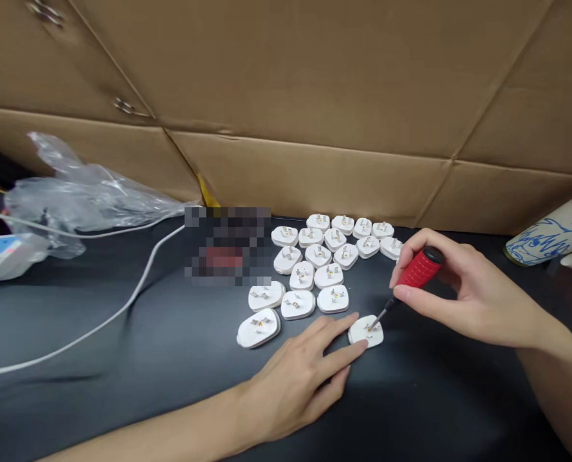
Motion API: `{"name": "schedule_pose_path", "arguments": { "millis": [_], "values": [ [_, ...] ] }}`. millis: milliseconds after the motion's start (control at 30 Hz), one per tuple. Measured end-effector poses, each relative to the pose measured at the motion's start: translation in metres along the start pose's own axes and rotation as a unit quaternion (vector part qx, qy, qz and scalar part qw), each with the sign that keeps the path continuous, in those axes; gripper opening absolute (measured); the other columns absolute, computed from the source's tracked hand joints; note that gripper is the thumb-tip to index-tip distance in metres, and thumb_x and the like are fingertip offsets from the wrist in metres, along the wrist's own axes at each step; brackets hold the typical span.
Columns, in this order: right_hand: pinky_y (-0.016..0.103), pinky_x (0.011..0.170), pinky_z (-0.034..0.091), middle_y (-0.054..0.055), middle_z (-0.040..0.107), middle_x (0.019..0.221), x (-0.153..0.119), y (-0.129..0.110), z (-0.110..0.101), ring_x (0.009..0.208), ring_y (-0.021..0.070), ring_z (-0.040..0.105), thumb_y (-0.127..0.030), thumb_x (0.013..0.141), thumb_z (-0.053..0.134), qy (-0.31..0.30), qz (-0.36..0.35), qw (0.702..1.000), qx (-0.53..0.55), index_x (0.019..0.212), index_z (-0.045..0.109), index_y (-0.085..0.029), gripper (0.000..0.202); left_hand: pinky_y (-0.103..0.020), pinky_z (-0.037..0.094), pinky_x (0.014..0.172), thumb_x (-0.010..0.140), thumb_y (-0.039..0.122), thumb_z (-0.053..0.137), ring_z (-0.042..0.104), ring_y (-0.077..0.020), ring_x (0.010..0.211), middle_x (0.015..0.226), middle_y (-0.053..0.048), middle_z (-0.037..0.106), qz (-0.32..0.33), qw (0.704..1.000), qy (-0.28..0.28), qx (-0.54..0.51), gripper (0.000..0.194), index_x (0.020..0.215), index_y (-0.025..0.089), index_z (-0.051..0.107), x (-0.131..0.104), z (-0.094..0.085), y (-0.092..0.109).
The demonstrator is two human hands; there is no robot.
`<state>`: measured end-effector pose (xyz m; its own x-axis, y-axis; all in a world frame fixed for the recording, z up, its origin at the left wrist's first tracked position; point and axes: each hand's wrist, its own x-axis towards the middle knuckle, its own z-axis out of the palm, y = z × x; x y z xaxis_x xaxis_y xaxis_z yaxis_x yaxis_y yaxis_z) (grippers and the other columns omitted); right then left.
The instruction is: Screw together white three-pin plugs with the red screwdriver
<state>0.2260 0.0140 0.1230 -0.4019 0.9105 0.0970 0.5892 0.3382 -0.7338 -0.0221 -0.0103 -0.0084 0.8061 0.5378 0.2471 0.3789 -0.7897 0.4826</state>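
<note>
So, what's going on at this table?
Someone is working on a white plug with a screwdriver. The right hand grips its red handle, and the tip meets the plug's face among the metal prongs. The left hand steadies the plug on the black table, two fingers at its edge. Other similar plugs lie grouped just beyond, prongs up.

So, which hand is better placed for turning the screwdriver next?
Probably the right hand: it grips the red screwdriver, whose tip is at a white plug; the left hand touches that plug's edge.
</note>
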Motion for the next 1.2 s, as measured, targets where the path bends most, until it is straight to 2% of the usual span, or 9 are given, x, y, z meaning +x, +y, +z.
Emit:
{"name": "schedule_pose_path", "arguments": {
  "millis": [300, 800, 933, 1200],
  "values": [
    [0.023, 0.063, 0.051, -0.003, 0.069, 0.08, 0.0, -0.0005, -0.0008, 0.069, 0.0134, 0.064, -0.024, 0.088, 0.065, -0.008, 0.01, 1.0, -0.012, 0.091, 0.053, -0.024, 0.013, -0.047, 0.058, 0.094, 0.094, 0.012, 0.05, 0.059, -0.0297, 0.115, 0.145, -0.015, 0.05, 0.012, 1.0, 0.011, 0.006, 0.045, 0.137, 0.022, 0.054, -0.0002, 0.0, -0.0012],
    [0.023, 0.062, 0.051, -0.003, 0.069, 0.079, 0.0009, -0.0014, -0.0001, 0.069, 0.0135, 0.065, -0.023, 0.088, 0.065, -0.002, 0.024, 0.999, -0.024, 0.09, 0.052, -0.024, 0.013, -0.05, 0.057, 0.095, 0.095, 0.011, 0.047, 0.056, -0.0308, 0.116, 0.147, -0.015, 0.047, 0.01, 1.0, -0.005, 0.003, 0.047, 0.14, 0.022, 0.051, -0.0017, 0.0019, -0.0024],
    [0.024, 0.059, 0.05, -0.003, 0.07, 0.08, -0.001, -0.0023, -0.001, 0.067, 0.014, 0.065, -0.025, 0.088, 0.065, -0.012, 0.02, 0.999, -0.033, 0.091, 0.052, -0.025, 0.013, -0.049, 0.057, 0.096, 0.095, 0.011, 0.048, 0.056, -0.031, 0.118, 0.147, -0.015, 0.047, 0.013, 1.0, -0.001, 0.004, 0.046, 0.14, 0.022, 0.051, -0.0015, 0.0018, -0.0026],
    [0.025, 0.063, 0.05, -0.006, 0.069, 0.08, -0.0034, -0.0017, -0.0002, 0.068, 0.0132, 0.065, -0.028, 0.089, 0.064, -0.035, 0.029, 0.998, -0.038, 0.092, 0.051, -0.026, 0.013, -0.046, 0.057, 0.096, 0.093, 0.011, 0.051, 0.058, -0.0291, 0.116, 0.145, -0.014, 0.05, 0.011, 1.0, 0.007, 0.011, 0.047, 0.138, 0.023, 0.053, -0.001, 0.001, -0.0015]
  ]
}}
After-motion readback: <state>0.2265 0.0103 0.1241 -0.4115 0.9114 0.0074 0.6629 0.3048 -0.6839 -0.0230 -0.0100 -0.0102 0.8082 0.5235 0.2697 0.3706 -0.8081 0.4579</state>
